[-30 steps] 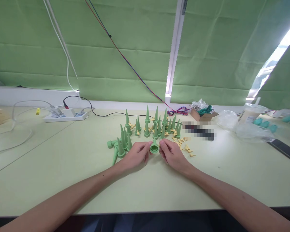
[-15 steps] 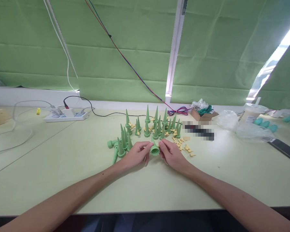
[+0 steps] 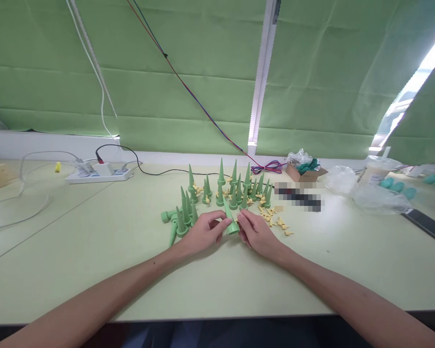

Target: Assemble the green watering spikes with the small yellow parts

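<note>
My left hand (image 3: 208, 228) is closed around the left side of a green plastic watering spike (image 3: 230, 220), its tip pointing up and away and its wide collar toward me. On the other side, my right hand (image 3: 255, 228) pinches a small yellow valve (image 3: 236, 221) against the spike's side; the fingers hide most of it. Behind the hands stand several green spikes (image 3: 221, 195), some with yellow valves on their sides. More loose yellow valves (image 3: 282, 223) are scattered right of the group. To the left, a green spike (image 3: 173, 231) lies on its side by the upright ones.
A white power strip (image 3: 97, 175) with plugs and cables sits at the back left. Toward the back right are a small cardboard box (image 3: 304, 173), a coiled red and blue cable (image 3: 267, 167), a drink cup (image 3: 373, 171) in plastic, and a black phone-like slab (image 3: 427, 226).
The spike has tipped so its side faces me rather than its open collar, and a yellow valve now shows at my right fingertips. Both hands stay nearly in place.
</note>
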Available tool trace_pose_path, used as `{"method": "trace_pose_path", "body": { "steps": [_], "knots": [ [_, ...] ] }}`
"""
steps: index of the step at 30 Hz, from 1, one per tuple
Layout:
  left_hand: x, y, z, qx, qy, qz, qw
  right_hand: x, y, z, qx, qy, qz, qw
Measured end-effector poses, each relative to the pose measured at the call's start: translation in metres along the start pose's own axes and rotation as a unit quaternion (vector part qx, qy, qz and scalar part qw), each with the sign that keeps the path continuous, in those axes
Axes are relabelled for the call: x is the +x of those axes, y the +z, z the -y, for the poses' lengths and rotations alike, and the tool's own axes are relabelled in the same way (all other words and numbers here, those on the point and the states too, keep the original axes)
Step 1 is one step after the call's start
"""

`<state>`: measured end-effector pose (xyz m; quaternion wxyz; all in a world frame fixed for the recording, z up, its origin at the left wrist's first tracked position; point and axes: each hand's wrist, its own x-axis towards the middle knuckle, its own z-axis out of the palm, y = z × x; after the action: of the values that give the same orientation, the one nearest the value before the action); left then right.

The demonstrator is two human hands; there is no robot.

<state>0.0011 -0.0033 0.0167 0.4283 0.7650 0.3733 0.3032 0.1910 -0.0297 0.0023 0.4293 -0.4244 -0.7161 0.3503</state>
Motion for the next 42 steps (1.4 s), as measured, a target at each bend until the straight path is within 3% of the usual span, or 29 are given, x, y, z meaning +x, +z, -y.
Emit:
{"method": "trace_pose_path", "body": {
  "steps": [13, 33, 42],
  "knots": [
    [0.0016, -0.0002, 0.0001, 0.083, 0.085, -0.032, 0.992, 0.0008, -0.0002, -0.0028, -0.012, -0.011, 0.004, 1.000],
    [0.0007, -0.0004, 0.0084, 0.122, 0.187, -0.052, 0.973, 0.0005, -0.0004, -0.0011, -0.037, -0.014, -0.003, 0.999],
    [0.0013, 0.0024, 0.0030, 0.138, 0.156, -0.064, 0.976, 0.0032, 0.0007, -0.0009, -0.081, -0.012, -0.030, 0.996]
  ]
}}
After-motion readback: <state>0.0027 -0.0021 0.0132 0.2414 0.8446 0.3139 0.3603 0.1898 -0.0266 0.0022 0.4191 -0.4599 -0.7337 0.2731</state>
